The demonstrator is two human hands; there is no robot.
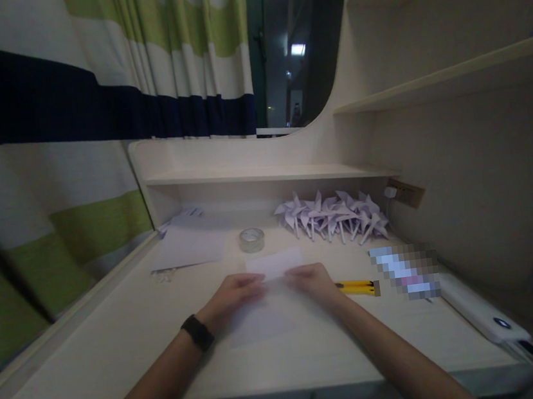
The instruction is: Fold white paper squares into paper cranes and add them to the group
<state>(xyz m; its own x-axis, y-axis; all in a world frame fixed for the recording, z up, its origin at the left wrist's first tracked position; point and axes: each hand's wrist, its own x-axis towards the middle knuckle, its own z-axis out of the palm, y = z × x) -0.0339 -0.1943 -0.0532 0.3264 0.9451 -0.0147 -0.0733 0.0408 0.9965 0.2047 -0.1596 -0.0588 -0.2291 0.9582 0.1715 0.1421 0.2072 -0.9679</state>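
Between my two hands a small white sheet of paper (274,263) is held up a little above the desk. My left hand (239,293), with a dark band on the wrist, pinches its left edge. At the opposite edge, my right hand (312,279) has its fingers closed on the same sheet. Beneath the hands lies another pale sheet of paper (260,323), blurred against the desktop. A yellow utility knife (356,287) rests just right of my right hand, its left end hidden behind it. Behind the held sheet stands a roll of clear tape (252,240).
Several white paper pinwheels (331,214) are heaped at the back right. A stack of white paper (188,238) lies at the back left. Along the right side are a blurred-out flat object (404,273) and a white power strip (481,309) with cables. A low shelf (263,174) spans the back.
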